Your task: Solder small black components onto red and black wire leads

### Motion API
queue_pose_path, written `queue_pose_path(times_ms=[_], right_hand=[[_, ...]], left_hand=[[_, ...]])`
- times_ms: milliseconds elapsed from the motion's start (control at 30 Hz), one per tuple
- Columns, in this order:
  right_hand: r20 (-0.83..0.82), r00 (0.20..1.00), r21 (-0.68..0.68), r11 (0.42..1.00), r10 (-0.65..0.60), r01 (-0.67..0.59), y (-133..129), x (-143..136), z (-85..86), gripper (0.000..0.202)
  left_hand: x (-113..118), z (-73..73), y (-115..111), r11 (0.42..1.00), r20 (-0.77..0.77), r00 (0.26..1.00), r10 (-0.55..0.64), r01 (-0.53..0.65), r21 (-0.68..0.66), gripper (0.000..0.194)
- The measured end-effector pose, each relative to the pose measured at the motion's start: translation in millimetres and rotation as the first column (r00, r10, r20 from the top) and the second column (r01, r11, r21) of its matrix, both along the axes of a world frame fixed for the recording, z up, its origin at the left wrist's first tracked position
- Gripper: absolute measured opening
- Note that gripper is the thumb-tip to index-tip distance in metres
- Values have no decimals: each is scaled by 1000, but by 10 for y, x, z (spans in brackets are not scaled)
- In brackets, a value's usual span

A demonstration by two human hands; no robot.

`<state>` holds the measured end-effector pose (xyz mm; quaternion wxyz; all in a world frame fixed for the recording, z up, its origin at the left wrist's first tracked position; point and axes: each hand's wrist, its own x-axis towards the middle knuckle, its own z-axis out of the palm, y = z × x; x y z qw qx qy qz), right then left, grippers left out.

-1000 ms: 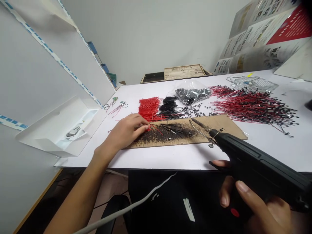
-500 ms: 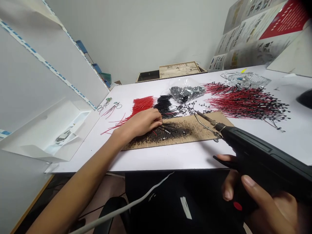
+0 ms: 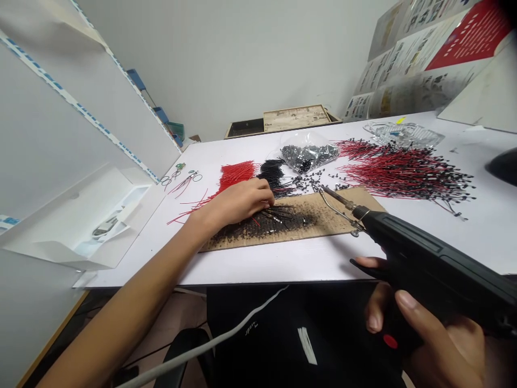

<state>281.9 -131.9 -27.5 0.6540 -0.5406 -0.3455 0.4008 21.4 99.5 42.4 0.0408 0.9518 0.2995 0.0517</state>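
Black wires (image 3: 285, 212) lie on the cardboard (image 3: 347, 213) beside your left hand (image 3: 251, 200), whose grip you can't tell; they look light and bendy, so pinch mid-length. Your right hand (image 3: 438, 345) clasps the soldering gun (image 3: 428, 245) by its handle.

White table (image 3: 283, 264) bears cardboard (image 3: 335, 215), red wires (image 3: 237, 171), black wires (image 3: 271, 172), clear bag (image 3: 309, 154)

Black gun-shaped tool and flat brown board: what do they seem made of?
The black gun-shaped tool has a satin body, probably moulded plastic: soft sheen, recessed lines. The flat brown board looks like matte cardboard from its dull, paper-brown face; thin wood is possible.
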Motion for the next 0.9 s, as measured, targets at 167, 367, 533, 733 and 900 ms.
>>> queue_pose_path(times_ms=[167,367,533,733,900], right_hand=[[14,1000,32,999,13,-13,3,18,-24,19],[-47,999,-26,1000,14,-16,-21,22,-28,20],[-54,998,-31,999,-10,9,-26,-59,74,20],[56,975,15,977,213,-214,-72,-19,-54,30],[130,907,-215,905,400,-368,-99,-69,-78,47]], left_hand=[[48,41,19,1000,-30,999,-27,27,14,20],[112,-7,20,999,-23,1000,-17,18,28,18],[-6,178,-133,997,117,992,56,-62,49,20],[-561,213,-528,877,538,759,367,-476,72,12],[-774,-91,-761,856,499,750,434,-516,29,20]])
